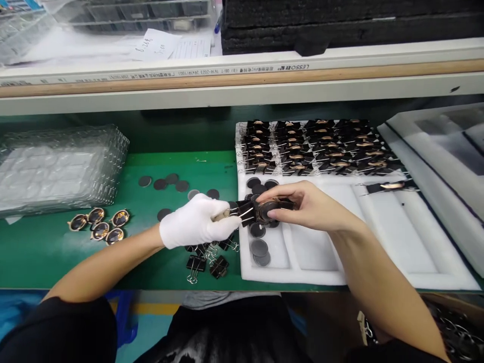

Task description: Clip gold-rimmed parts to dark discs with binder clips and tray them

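Note:
My left hand (200,221), in a white glove, pinches the wire handles of a black binder clip (246,213) over the edge of a white foam tray (295,280). The fingers of my bare right hand (308,204) close around a round dark piece (266,210) at the clip's mouth. Another dark part shows under my right fingers, partly hidden. Beneath my hands, dark discs (259,247) lie in the tray's left compartment. Loose binder clips (195,263) are heaped on the green table just below my left hand.
Rows of clipped gold-rimmed pieces (297,147) fill the tray's back; a single clipped piece (392,186) lies farther right. Gold-rimmed round lenses (100,231), more dark discs (182,186) and stacked clear plastic trays (60,169) are on the left. A shelf edge (212,96) crosses above.

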